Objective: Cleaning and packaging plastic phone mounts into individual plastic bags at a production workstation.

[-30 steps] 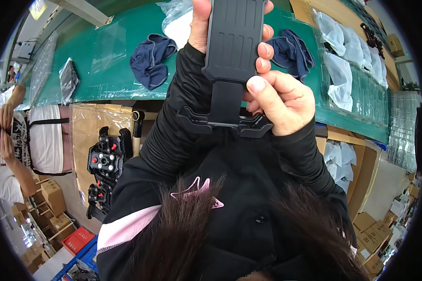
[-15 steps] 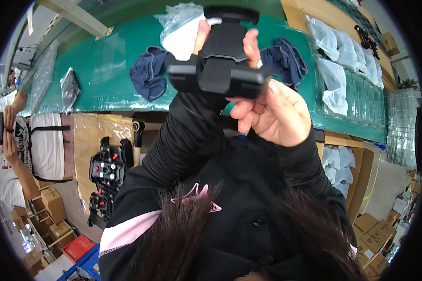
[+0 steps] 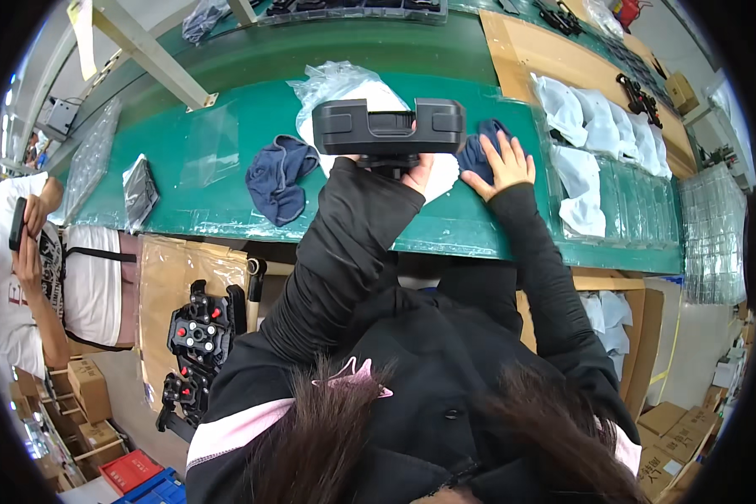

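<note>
A black phone holder (image 3: pixel 388 134) with two padded jaws is held up over the bench's near side by my left hand (image 3: pixel 418 173). Its fingers are wrapped around the back of the holder, which hides most of the hand. My right hand (image 3: pixel 506 166) rests with fingers spread on a navy cloth (image 3: pixel 476 158), partly covering it. Another crumpled navy cloth (image 3: pixel 279 181) lies left of the holder. Behind the holder are a white sheet (image 3: pixel 442 179) and a clear plastic bag (image 3: pixel 338 81).
Clear trays (image 3: pixel 626 220) with several white-wrapped parts (image 3: pixel 581 197) stand at the right. A metal post (image 3: pixel 147 55) rises at the back left. Black brackets with red knobs (image 3: pixel 200 332) lie on a carton beside my left arm. Another person (image 3: pixel 34 277) holds a dark object at far left.
My right hand has let go of the phone holder and moved right onto the navy cloth. The holder has been tilted, so its jaw end faces me. My view has shifted, showing more of the bench's far side.
</note>
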`<action>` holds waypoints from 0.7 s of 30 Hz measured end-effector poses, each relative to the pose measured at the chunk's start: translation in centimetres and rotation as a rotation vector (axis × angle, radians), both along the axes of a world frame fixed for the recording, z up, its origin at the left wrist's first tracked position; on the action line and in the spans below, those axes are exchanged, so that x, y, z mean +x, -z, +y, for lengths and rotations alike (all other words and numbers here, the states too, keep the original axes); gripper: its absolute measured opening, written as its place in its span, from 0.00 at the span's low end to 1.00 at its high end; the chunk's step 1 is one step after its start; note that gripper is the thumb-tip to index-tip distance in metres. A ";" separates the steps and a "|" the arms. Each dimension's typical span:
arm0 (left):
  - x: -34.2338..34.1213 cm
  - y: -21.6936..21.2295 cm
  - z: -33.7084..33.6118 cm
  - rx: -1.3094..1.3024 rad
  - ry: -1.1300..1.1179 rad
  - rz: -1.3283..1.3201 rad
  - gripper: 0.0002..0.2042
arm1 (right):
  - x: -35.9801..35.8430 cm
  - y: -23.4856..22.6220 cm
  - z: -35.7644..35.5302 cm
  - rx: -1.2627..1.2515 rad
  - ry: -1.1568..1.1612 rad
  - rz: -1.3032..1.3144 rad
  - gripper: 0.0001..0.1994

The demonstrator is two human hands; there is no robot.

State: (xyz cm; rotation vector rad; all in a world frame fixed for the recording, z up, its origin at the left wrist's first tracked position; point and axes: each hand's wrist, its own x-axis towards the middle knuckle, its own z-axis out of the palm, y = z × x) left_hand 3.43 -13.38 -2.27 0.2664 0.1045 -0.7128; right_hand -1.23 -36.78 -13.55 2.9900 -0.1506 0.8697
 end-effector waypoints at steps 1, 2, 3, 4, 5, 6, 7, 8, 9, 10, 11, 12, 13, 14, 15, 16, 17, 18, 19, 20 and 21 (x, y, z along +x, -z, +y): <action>-0.2 -0.4 0.3 0.000 -0.017 0.008 0.28 | -0.3 -0.3 -0.1 0.088 -0.061 0.056 0.23; -0.4 -0.6 0.3 0.001 -0.032 0.022 0.27 | -0.5 -0.6 -0.3 0.176 -0.120 0.114 0.20; -0.5 -0.6 0.1 0.005 -0.036 0.024 0.26 | -0.7 -1.3 0.1 0.175 -0.118 0.110 0.20; -0.4 -0.7 -0.1 0.004 -0.043 0.035 0.26 | -0.9 -2.1 0.5 0.562 -0.084 -0.012 0.17; -0.7 -0.7 -0.1 0.013 -0.050 0.055 0.25 | -1.2 -3.1 0.8 0.946 -0.044 -0.141 0.14; -0.8 -0.9 -0.6 0.013 -0.053 0.077 0.25 | -1.4 -4.9 1.3 1.169 -0.040 -0.317 0.14; -1.1 -1.3 -1.0 0.020 -0.067 0.095 0.24 | -1.7 -6.2 1.5 0.873 -0.071 -0.550 0.14; -1.4 -1.7 -1.1 0.028 -0.090 0.123 0.24 | -2.2 -10.1 4.4 1.309 -0.185 -0.749 0.16; -1.9 -2.0 -1.2 0.038 -0.117 0.162 0.23 | -2.9 -12.8 6.2 1.297 -0.326 -0.786 0.16; -2.5 -2.4 -1.5 0.041 -0.136 0.218 0.23 | -3.6 -14.9 6.9 1.008 -0.451 -0.721 0.16; -2.2 -1.1 -1.5 -0.007 -0.070 0.211 0.23 | -3.9 -16.6 7.2 0.568 -0.546 -0.624 0.16; -2.6 0.5 -1.9 0.187 -0.059 -0.270 0.26 | -3.9 -17.7 7.3 0.290 -0.603 -0.540 0.17; -3.2 1.0 -2.4 0.388 -0.156 -0.704 0.31 | -3.7 -17.6 7.5 0.204 -0.627 -0.481 0.18; -3.1 1.2 -2.6 0.305 -0.134 -0.499 0.28 | -3.5 -17.3 7.7 0.309 -0.643 -0.462 0.16; -2.9 1.3 -2.7 0.224 -0.114 -0.294 0.27 | -3.6 -16.3 7.7 0.555 -0.590 -0.416 0.15; -2.9 0.9 -2.5 0.143 -0.099 -0.085 0.25 | -4.0 -15.7 8.1 0.802 -0.535 -0.362 0.13; -2.7 0.8 -2.3 0.062 -0.085 0.123 0.25 | -4.7 -16.0 8.6 1.082 -0.530 -0.311 0.13; -1.9 1.6 -1.9 0.103 -0.039 0.140 0.24 | -4.8 -16.1 8.8 1.316 -0.479 -0.241 0.15; -1.9 1.6 -1.5 0.099 -0.064 0.121 0.24 | -4.7 -16.2 8.6 1.434 -0.378 -0.213 0.16; -2.0 1.5 -1.3 0.096 -0.090 0.101 0.23 | -4.6 -16.7 8.5 1.547 -0.274 -0.183 0.17; -1.9 1.2 -1.2 0.086 -0.079 0.087 0.26 | -5.8 -17.3 9.3 1.607 -0.449 -0.308 0.18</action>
